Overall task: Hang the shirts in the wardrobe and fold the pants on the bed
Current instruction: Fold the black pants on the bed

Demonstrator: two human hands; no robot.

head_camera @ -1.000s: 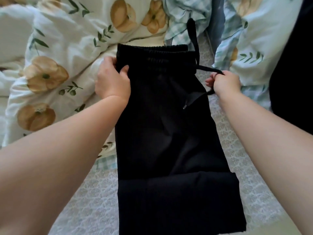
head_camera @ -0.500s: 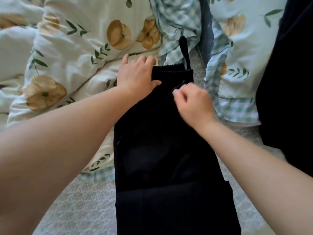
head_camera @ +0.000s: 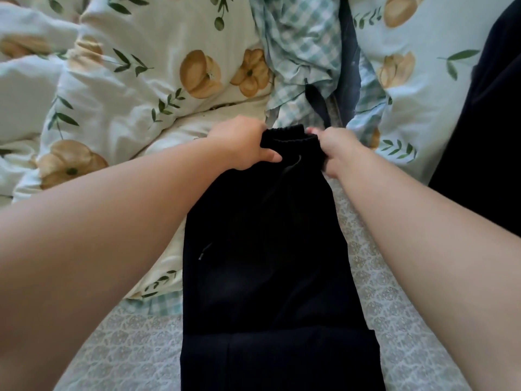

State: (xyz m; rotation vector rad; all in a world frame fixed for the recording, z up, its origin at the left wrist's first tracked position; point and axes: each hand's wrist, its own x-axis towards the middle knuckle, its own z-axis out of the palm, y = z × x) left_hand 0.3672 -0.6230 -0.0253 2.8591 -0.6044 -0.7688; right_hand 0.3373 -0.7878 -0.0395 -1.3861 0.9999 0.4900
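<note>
Black pants [head_camera: 267, 263] lie lengthwise on the bed, waistband away from me, with the legs folded back near the bottom edge of the view. My left hand [head_camera: 242, 148] grips the left corner of the elastic waistband [head_camera: 287, 136], thumb on top of the fabric. My right hand [head_camera: 335, 150] grips the right corner of the same waistband. The waistband is bunched narrow between the two hands. A black drawstring [head_camera: 317, 105] trails away beyond the waistband.
A floral duvet [head_camera: 127, 94] is heaped at the left and far side. A green checked cloth [head_camera: 304, 46] lies crumpled behind the pants. A floral pillow [head_camera: 417, 80] sits at the right, with dark fabric [head_camera: 493, 122] beside it. The patterned sheet [head_camera: 380, 292] shows around the pants.
Both hands have moved onto the waistband's corners and gripped it, gathering it narrower. The right hand let go of the drawstring it held a second ago.
</note>
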